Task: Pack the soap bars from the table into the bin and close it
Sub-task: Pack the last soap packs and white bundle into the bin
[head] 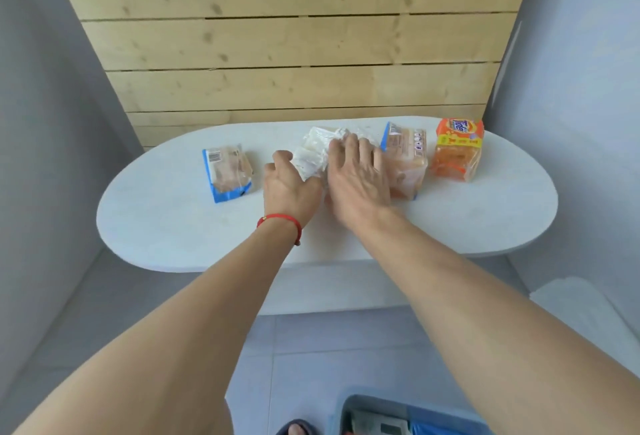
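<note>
Four soap packs lie in a row on the white oval table (pixel 173 227). A clear-wrapped white soap pack (pixel 313 152) is in the middle, and both hands are on it. My left hand (pixel 289 185) grips its left side; my right hand (pixel 356 175) lies over its right side with fingers spread. A blue-edged pack of pinkish bars (pixel 227 171) lies to the left. A similar pack (pixel 405 157) stands just right of my right hand. An orange Tide soap pack (pixel 458 149) stands at the far right. The blue bin (pixel 381 410) sits on the floor below, partly cut off, with items inside.
A wooden plank wall (pixel 277 36) rises right behind the table. Grey walls close in on both sides. A white object (pixel 588 313) lies on the tiled floor at the right. A sandalled foot (pixel 296 427) shows at the bottom edge beside the bin.
</note>
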Motion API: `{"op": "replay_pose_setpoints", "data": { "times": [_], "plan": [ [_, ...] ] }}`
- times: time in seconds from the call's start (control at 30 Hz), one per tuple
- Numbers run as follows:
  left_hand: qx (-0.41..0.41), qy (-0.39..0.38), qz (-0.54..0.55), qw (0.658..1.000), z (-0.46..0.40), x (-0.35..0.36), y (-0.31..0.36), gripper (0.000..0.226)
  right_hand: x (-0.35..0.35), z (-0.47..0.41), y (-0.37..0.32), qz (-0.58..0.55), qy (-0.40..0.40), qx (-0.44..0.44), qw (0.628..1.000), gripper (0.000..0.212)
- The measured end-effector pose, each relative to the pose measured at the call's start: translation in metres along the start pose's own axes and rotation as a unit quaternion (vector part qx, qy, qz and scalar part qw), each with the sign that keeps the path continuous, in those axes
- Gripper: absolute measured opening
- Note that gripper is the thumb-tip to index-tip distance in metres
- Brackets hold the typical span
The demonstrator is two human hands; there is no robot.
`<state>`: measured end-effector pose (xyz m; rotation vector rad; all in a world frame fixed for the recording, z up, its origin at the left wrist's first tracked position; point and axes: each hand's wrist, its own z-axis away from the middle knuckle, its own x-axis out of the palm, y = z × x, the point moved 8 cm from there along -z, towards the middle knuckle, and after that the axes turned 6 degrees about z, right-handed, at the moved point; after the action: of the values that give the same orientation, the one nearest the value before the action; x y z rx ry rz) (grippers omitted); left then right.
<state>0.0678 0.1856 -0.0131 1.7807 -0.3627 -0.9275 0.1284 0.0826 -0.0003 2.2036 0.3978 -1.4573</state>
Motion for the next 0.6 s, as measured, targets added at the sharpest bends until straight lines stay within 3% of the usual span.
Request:
{"op": "replay_pose_setpoints", "data": {
  "times": [0.07,0.13,0.2,0.27,0.33,0.4,0.43,0.53,0.6],
  "plan": [
    [0.001,0.011,-0.001,1.0,-0.006,-0.001,-0.003,0.053,-0.006,-0.001,-0.002,-0.011,0.02,-0.006,1.0,0.065],
    [0.014,0.011,-0.005,1.0,-0.006,-0.001,-0.003,0.053,-0.025,-0.003,0.011,-0.058,0.107,-0.001,0.993,0.048],
    [0.083,0.019,-0.061,0.995,0.0,0.0,0.011,0.054,-0.037,-0.009,0.049,-0.1,0.185,0.064,0.975,0.04],
    [0.195,0.035,-0.123,0.972,0.012,0.005,0.04,0.055,-0.027,-0.022,0.106,-0.162,0.159,0.162,0.96,0.038],
    [0.303,0.001,-0.147,0.941,0.029,0.026,0.073,0.057,0.009,-0.035,0.158,-0.191,0.008,0.219,0.957,0.038],
    [0.368,-0.074,-0.18,0.909,0.047,0.061,0.094,0.066,0.044,-0.032,0.182,-0.199,-0.149,0.183,0.951,0.037],
    [0.373,-0.11,-0.204,0.898,0.054,0.078,0.098,0.074,0.051,-0.026,0.185,-0.202,-0.168,0.146,0.954,0.035],
    [0.34,-0.159,-0.293,0.879,0.057,0.114,0.091,0.089,0.038,0.001,0.181,-0.218,-0.049,0.095,0.97,0.028],
    [0.319,-0.158,-0.342,0.87,0.054,0.131,0.095,0.08,0.026,0.03,0.185,-0.2,0.014,0.105,0.974,0.019]
  ]
}}
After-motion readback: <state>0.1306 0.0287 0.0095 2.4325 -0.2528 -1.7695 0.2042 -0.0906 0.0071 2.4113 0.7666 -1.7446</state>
